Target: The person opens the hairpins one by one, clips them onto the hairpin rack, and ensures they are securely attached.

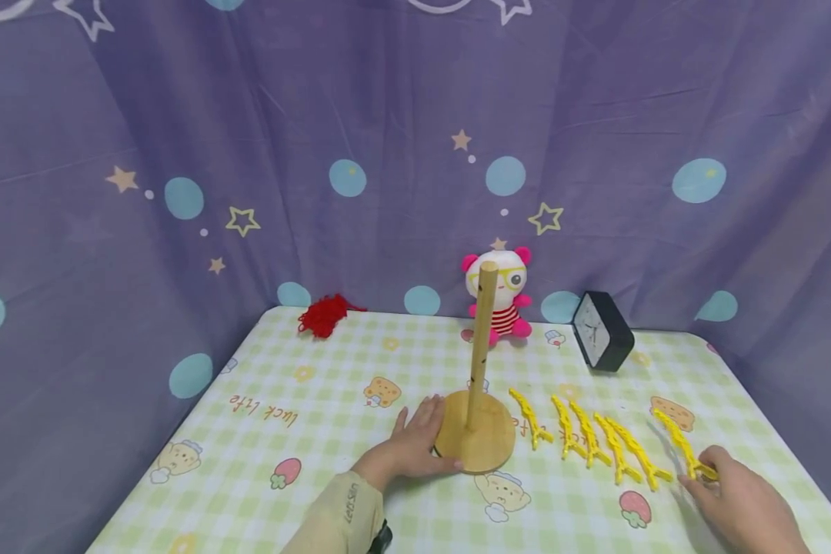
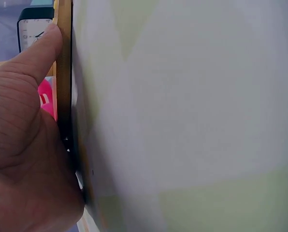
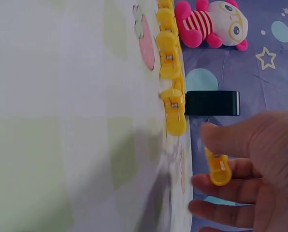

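Observation:
A round wooden base point(image 1: 495, 442) carries an upright wooden pole point(image 1: 483, 338) with small dark holes or marks along it. My left hand point(image 1: 415, 442) rests against the base's left side, fingers straight and thumb along the near edge; the left wrist view shows the thumb on the rim. At the right, my right hand point(image 1: 748, 496) pinches the wide end of a long yellow plastic spring clip point(image 1: 679, 438) between thumb and fingers. It is held just over the table, tip pointing away. Several similar yellow clips point(image 1: 589, 431) lie in a row between the base and that hand.
A black-framed clock point(image 1: 602, 331) stands at the back right. Behind the pole sits a pink and white plush toy point(image 1: 508, 315). A red stringy bundle point(image 1: 325, 315) lies at the back left. A purple curtain point(image 1: 402, 115) hangs behind the checked tablecloth point(image 1: 235, 477).

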`<act>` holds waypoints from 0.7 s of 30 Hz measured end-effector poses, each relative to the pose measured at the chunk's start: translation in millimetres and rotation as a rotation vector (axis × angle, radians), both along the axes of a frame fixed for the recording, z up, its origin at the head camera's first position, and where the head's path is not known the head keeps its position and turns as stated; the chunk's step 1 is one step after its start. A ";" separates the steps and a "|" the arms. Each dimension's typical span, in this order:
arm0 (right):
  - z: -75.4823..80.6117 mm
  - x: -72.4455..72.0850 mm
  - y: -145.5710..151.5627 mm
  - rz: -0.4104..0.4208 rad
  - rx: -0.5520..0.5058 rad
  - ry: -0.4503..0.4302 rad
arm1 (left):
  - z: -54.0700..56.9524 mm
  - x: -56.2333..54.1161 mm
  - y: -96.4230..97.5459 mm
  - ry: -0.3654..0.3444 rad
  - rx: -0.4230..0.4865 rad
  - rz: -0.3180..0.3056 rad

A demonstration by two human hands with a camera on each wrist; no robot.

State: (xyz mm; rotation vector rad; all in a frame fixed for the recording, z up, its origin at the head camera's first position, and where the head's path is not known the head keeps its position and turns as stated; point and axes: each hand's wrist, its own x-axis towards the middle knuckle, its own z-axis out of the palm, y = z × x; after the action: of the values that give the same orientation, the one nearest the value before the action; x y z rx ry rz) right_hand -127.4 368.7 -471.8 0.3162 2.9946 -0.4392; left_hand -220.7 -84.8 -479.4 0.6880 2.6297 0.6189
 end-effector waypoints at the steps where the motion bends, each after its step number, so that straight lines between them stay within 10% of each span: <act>1: 1.8 -0.4 -1.8 -0.004 -0.001 0.037 | -0.2 0.0 -0.1 -0.003 -0.001 0.002; 9: 13.1 -5.9 -26.1 0.058 -0.064 0.303 | -0.1 0.5 -0.6 -0.015 -0.005 0.004; 21: 22.8 -19.1 -75.9 0.206 -0.140 0.356 | 0.0 -0.4 -0.4 -0.024 -0.008 -0.007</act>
State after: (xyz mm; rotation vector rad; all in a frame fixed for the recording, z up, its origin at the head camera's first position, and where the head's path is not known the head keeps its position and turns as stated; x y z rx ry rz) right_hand -146.5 292.8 -449.0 -0.0944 3.2623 -0.7490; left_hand -221.1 -85.2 -479.4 0.6823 2.6051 0.6106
